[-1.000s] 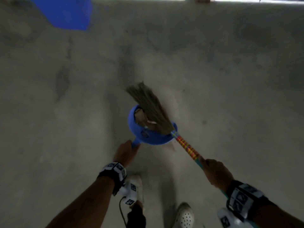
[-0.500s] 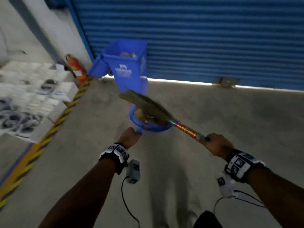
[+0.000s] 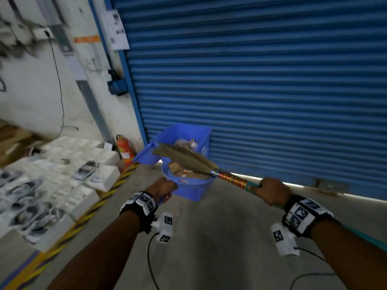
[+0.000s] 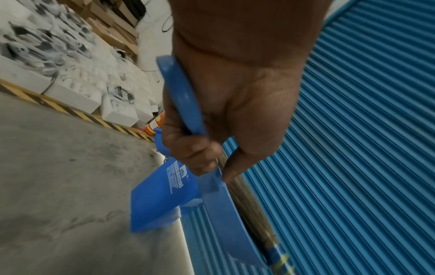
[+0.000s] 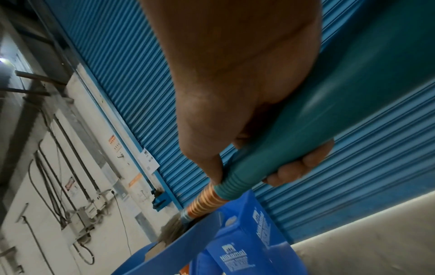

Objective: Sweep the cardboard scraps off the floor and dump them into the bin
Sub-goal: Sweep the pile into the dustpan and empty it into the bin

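- Left hand [image 3: 162,190] wraps the dustpan [image 3: 189,186] handle, scraps [image 3: 182,171] inside
- Right hand [image 3: 271,191] clamps the broom [image 3: 188,159], bristles over pan
- Bin [image 3: 201,143] just beyond

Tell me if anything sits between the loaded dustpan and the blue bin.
Nothing visible does. The dustpan holding the cardboard scraps is in the air before the open bin, with only bare floor between. The broom lies across the pan, not in the path.

— What was the dustpan [image 3: 189,190] made of?
— Smooth blue plastic, like the bin [image 3: 204,141]. The broom [image 3: 184,159] had dry straw bristles.
— And the floor [image 3: 219,237]?
— Rough matt concrete; the shutter [image 3: 272,91] upper right was ribbed painted metal.
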Demonstrator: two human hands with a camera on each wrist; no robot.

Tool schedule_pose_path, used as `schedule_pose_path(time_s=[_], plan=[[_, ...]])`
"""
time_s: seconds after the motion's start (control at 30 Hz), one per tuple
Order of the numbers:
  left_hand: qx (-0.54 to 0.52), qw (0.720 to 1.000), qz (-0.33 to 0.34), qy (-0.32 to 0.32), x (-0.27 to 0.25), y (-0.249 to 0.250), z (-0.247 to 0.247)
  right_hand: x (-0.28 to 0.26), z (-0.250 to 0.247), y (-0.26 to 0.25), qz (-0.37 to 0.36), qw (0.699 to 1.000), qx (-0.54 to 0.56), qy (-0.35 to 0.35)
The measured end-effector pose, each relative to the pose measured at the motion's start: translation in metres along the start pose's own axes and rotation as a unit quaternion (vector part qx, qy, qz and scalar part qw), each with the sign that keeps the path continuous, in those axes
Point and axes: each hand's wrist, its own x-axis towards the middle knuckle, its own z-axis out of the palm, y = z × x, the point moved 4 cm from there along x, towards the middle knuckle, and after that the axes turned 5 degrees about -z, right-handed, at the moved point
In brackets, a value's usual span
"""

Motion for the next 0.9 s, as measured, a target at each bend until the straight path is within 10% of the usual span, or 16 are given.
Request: schedule_pose_path(time_s=[0.9], plan=[[0.172,0.975,-0.024,-0.137,0.546,0.236,-0.173,0.562,-0.045,-0.131,0.047,0.999,-0.008,-0.008]])
